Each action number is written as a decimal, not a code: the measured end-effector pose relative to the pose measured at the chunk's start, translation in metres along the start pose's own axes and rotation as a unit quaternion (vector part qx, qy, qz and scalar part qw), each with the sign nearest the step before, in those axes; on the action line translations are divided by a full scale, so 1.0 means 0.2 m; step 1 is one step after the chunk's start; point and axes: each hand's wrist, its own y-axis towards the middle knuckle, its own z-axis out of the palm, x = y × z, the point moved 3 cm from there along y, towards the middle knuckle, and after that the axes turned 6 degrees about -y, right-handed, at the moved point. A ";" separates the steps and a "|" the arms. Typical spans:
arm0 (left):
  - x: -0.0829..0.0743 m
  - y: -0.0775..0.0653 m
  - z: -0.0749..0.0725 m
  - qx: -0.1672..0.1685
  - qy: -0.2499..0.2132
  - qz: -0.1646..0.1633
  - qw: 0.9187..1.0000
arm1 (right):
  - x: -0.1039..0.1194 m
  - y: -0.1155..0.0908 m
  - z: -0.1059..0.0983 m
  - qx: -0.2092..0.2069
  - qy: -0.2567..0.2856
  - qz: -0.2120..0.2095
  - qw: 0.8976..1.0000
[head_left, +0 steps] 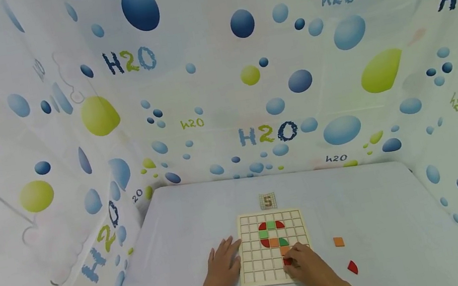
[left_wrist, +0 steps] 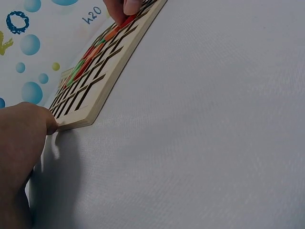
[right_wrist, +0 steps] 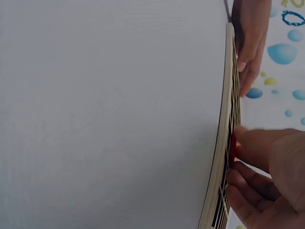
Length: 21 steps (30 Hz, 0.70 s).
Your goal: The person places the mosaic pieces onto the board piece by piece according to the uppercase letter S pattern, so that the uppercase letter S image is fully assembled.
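Observation:
A square wooden grid board (head_left: 253,267) lies on the table. My left hand (head_left: 223,267) rests along its left edge with fingers extended; in the left wrist view the thumb touches the board's edge. Over the lower right cells, my right hand (head_left: 308,266) pinches a red piece (right_wrist: 233,149) with thumb and fingers at the board surface. Its outline is partly hidden by the fingers. Above it in the grid sit an orange square (head_left: 285,251), a green quarter-circle piece (head_left: 283,242), another orange square (head_left: 274,242), and several red and green pieces forming a curve.
Right of the board lie a loose orange square (head_left: 339,241) and a red quarter-circle piece (head_left: 352,267). A small gridded card (head_left: 268,201) with a brown figure like an S or 5 stands beyond the board. Printed curtains (head_left: 210,90) enclose the white table (head_left: 380,218).

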 end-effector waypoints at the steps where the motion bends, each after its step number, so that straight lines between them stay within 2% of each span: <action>1: 0.00 0.00 0.00 0.001 -0.003 0.000 1.000 | 0.00 0.00 0.00 0.000 -0.005 0.003 1.000; 10: 0.01 0.00 0.02 -0.029 -0.014 0.018 0.999 | 0.02 0.00 0.02 -0.021 -0.035 0.014 0.999; 17: 0.01 0.00 0.01 -0.011 -0.014 0.007 1.000 | 0.03 -0.01 0.01 -0.026 -0.028 0.031 0.999; 21: 0.00 -0.01 0.00 -0.002 -0.002 0.005 1.000 | 0.03 -0.01 0.00 -0.033 -0.023 0.018 0.999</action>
